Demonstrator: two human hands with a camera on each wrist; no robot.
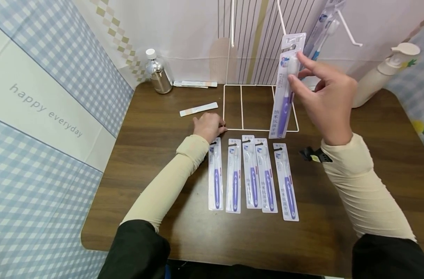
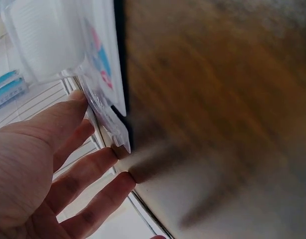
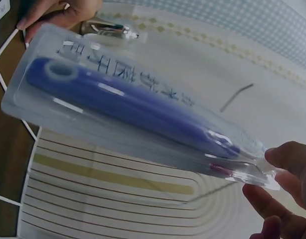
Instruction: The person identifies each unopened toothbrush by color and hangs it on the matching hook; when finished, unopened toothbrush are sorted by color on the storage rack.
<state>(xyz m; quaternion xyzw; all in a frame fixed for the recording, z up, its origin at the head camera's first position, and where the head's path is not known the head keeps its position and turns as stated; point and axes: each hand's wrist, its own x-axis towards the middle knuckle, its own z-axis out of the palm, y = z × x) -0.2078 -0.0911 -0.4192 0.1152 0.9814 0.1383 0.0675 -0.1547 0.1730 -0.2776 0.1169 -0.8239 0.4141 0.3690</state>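
Right hand (image 1: 325,87) raised above a wooden desk (image 1: 313,240), a person pinched a packaged purple toothbrush (image 1: 281,104) between thumb and fingers near its upper end, as seen from the head camera. The pack stood near upright before a white wire rack (image 1: 242,110), its long axis leaning slightly right at the top, hang hole and bristle head uppermost, purple handle pointing down toward the desk. Lower down, the left hand (image 1: 209,126) pinched the near left corner of the rack's base, just beyond the leftmost of five matching packs (image 1: 251,170) laid in a row. Those five pointed their bristle ends at the rack and their handles at the person; the third and fourth touched. Farther back stood a silver bottle (image 1: 161,79) and, at right, a white pump bottle (image 1: 377,79).

From the left wrist, thumb and fingers met at the wire beside the clear top of one pack; whether they touched that pack could not be told.

From the right wrist, the held pack stretched diagonally, its rounded handle end at upper left and its neck at lower right, where the fingertips gripped it. Beyond its handle end, the left hand showed at the rack's corner.
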